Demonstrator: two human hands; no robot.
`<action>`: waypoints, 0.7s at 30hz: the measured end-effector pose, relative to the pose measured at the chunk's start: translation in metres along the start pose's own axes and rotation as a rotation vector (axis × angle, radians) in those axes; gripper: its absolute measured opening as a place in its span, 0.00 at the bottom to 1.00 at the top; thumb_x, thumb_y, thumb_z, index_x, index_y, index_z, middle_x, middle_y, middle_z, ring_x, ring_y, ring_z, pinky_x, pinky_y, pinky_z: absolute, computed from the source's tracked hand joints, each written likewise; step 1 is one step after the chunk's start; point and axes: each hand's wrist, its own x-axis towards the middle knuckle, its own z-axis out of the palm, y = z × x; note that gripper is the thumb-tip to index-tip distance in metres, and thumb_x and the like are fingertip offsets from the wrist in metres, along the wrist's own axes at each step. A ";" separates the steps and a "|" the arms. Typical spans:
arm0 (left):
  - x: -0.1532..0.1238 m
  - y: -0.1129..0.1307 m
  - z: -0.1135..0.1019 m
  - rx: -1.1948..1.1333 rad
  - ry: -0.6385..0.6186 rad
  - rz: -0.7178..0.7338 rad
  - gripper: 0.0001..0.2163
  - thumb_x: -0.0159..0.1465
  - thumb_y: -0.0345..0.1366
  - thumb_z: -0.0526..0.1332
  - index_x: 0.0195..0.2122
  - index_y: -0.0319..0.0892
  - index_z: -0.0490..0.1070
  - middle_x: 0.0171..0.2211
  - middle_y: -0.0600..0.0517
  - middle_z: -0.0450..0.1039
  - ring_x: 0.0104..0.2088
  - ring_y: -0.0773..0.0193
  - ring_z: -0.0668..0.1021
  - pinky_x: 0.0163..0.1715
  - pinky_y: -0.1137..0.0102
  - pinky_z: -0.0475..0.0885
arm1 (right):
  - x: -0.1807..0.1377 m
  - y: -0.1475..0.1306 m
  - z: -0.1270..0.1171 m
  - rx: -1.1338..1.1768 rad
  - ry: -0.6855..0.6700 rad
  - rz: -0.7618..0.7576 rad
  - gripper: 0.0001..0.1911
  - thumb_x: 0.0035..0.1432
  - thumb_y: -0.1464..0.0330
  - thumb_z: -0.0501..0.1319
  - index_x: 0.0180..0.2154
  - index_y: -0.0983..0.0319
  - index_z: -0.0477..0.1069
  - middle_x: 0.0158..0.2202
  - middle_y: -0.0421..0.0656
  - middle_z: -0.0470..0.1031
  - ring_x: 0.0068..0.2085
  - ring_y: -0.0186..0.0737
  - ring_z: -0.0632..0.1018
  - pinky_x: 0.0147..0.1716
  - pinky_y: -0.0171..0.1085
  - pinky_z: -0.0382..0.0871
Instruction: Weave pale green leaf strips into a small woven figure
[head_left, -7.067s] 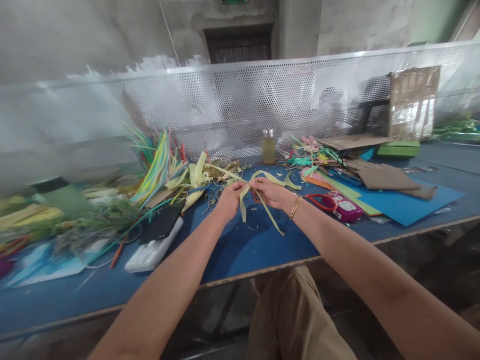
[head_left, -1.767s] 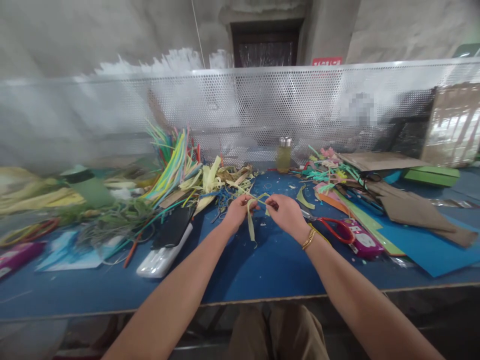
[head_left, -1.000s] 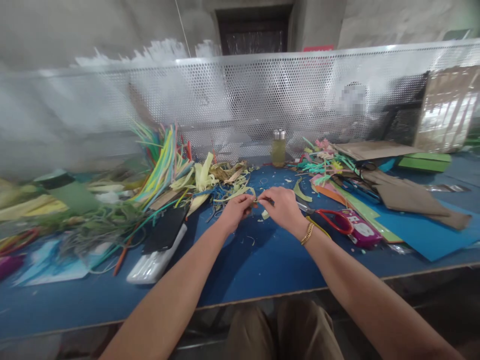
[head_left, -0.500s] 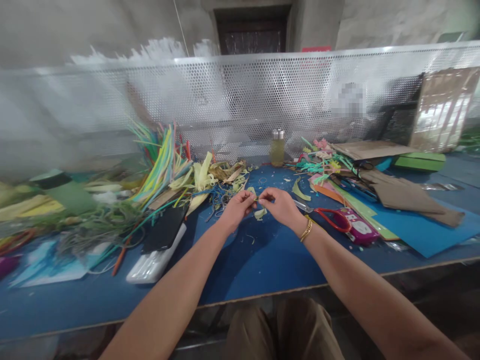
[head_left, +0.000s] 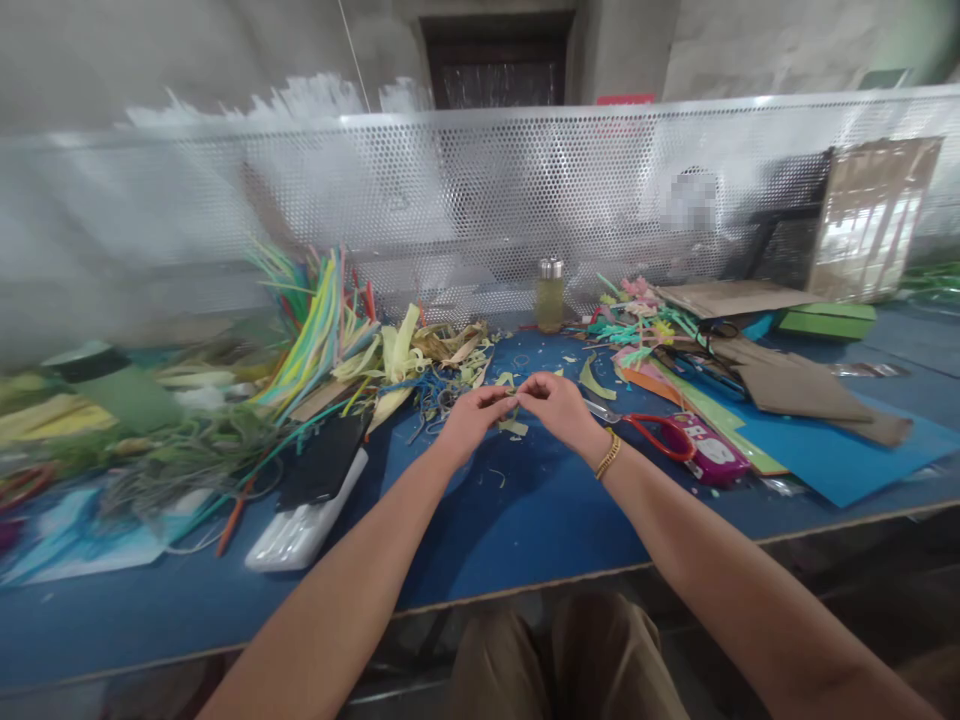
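The long tail of the pale yellow strip (head_left: 516, 394) that hung below the fingers about two seconds ago no longer shows. Both hands have drawn closer, and only a short bit shows between the fingertips. The left hand (head_left: 472, 415) and the right hand (head_left: 561, 408) each pinch it with thumb and forefinger, knuckles nearly touching, just above the blue desk (head_left: 525, 520). Most of the strip is hidden by the fingers.

With so small a piece, the work likely goes best if both pinches stay close to the fold and the pull stays gentle and even, as thin material of this sort would probably tear or slip.

A loose yellow scrap (head_left: 514, 428) lies on the desk at 6 o'clock from the fingertips. Red-handled scissors (head_left: 651, 432) and a magenta box (head_left: 709, 455) sit at 3 o'clock, near the right wrist, close enough to catch a sweeping forearm. A small bottle (head_left: 549, 294) stands at 12 o'clock against the perforated screen (head_left: 487, 190). A fan of coloured strips (head_left: 319, 320) spreads at 10 o'clock, and a black phone (head_left: 324, 462) lies at 8 o'clock.
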 end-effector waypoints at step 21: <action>0.004 -0.004 -0.003 -0.006 -0.006 0.029 0.13 0.50 0.44 0.70 0.24 0.39 0.74 0.20 0.56 0.61 0.21 0.71 0.61 0.21 0.73 0.55 | -0.005 -0.009 -0.003 -0.084 0.080 -0.103 0.04 0.51 0.70 0.64 0.31 0.60 0.69 0.29 0.40 0.77 0.31 0.36 0.78 0.33 0.36 0.71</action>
